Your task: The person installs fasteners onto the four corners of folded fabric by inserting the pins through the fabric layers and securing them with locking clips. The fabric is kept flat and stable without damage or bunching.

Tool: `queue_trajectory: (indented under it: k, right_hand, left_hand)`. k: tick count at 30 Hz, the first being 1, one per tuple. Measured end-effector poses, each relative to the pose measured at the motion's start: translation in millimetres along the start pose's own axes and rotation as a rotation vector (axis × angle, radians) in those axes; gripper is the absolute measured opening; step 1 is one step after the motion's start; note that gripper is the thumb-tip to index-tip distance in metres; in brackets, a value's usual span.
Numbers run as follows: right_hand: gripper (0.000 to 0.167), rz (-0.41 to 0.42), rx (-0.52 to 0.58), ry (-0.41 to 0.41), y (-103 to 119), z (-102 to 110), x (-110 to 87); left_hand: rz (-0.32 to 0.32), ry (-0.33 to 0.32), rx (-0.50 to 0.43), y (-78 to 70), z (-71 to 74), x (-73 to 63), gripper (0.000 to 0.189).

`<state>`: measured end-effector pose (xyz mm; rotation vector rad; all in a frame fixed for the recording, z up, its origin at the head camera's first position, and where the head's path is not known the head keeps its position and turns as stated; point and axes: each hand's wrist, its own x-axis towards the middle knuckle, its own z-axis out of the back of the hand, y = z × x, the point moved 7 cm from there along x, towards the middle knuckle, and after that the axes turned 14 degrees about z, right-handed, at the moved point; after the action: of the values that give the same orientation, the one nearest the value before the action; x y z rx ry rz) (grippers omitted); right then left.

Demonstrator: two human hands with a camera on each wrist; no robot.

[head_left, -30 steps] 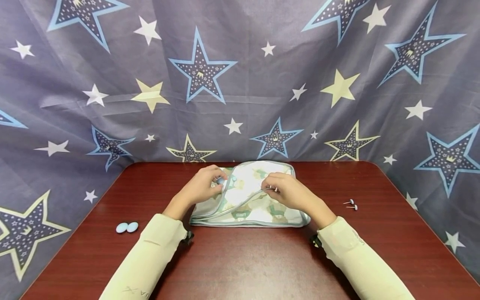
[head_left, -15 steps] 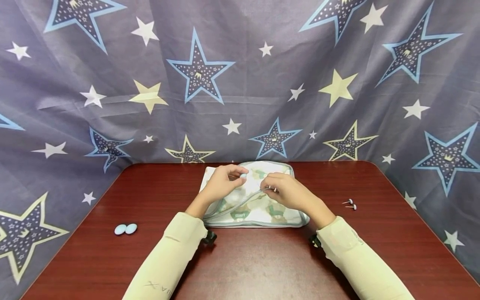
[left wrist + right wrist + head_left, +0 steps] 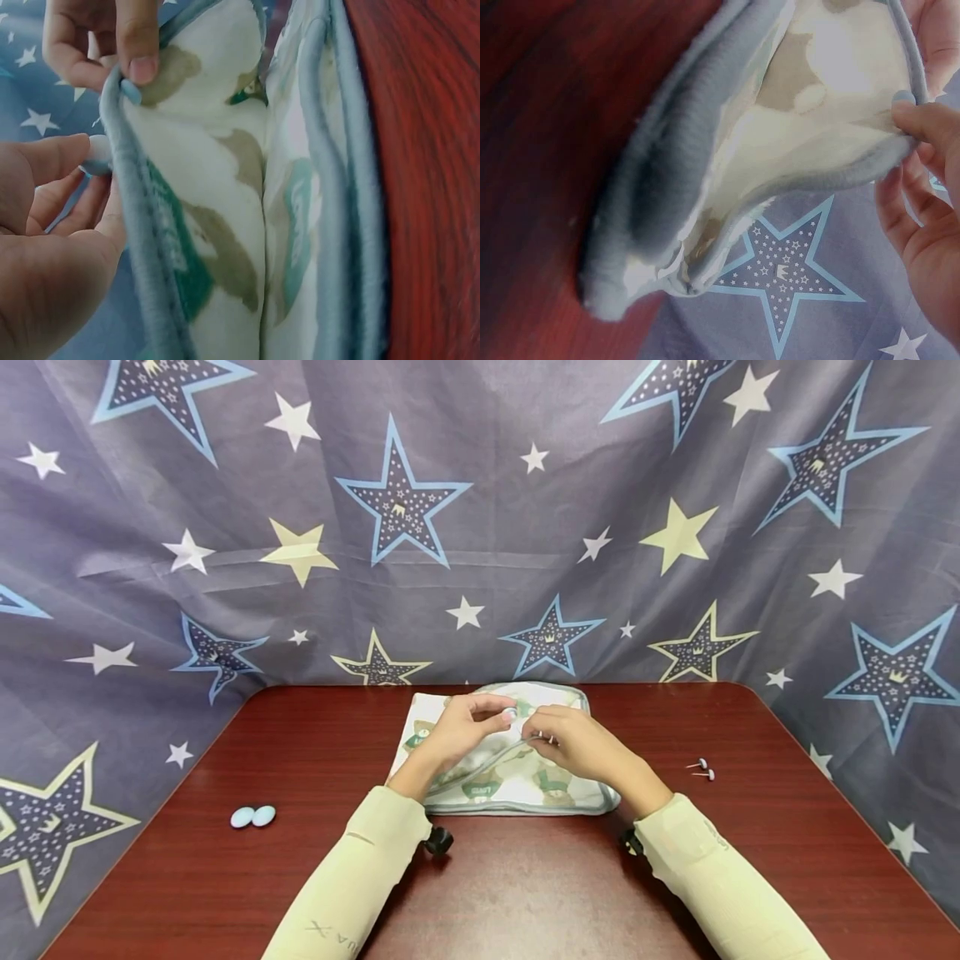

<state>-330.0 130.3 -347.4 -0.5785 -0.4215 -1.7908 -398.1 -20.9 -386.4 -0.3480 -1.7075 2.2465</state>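
Two sleeves [image 3: 337, 885]: pale cream, cuffed at the wrist, extending toward the cloth from its near side; faint grey marks on the left one.
Dark wrist units [image 3: 438, 841]: one below each cuff, just short of the cloth's near edge.
Counter [image 3: 495, 893]: reddish brown, grained; pale glare on the surface in front of the cloth.
Loose discs [image 3: 264, 816]: two, pale blue, lying side by side on the counter, well apart from the cloth on its left.
Cloth [image 3: 517, 777]: white, printed with tan bears and green patches, edged in grey-blue piping; folded in layers on the counter, with an upper flap raised at the right grip.
Pins [image 3: 709, 774]: two, pale rounded heads, thin shafts, lying on the counter well apart from the cloth on its right.
Left grip [image 3: 459, 727]: over the cloth, pinching a pale blue disc [image 3: 96, 155] beside the piped edge; contact between disc and cloth cannot be determined.
Right grip [image 3: 573, 739]: over the cloth's right part, thumb and fingers pinching the flap at its edge; a small pale blue piece [image 3: 130, 91] shows at the thumb tip.
Curtain [image 3: 495, 510]: grey-purple, star-printed, hanging beyond the cloth.
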Motion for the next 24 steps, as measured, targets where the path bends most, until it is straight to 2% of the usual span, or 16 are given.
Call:
queue_trajectory:
  k: [9, 18, 24]
  right_hand:
    - [0.015, -0.016, 0.021, 0.001, 0.4, -0.5, -0.4]
    - [0.013, -0.067, 0.057, 0.01, -3.9, -2.9, -2.9]
    - [0.014, -0.063, 0.076, -0.008, -2.7, -2.0, -2.4]
  left_hand:
    - [0.001, 0.012, -0.016, 2.0, -6.7, -1.1, 0.028]
    - [0.001, 0.003, -0.007, 1.1, -8.4, -3.7, 0.029]
    - [-0.001, 0.003, 0.007, 0.8, -8.1, -5.0, 0.029]
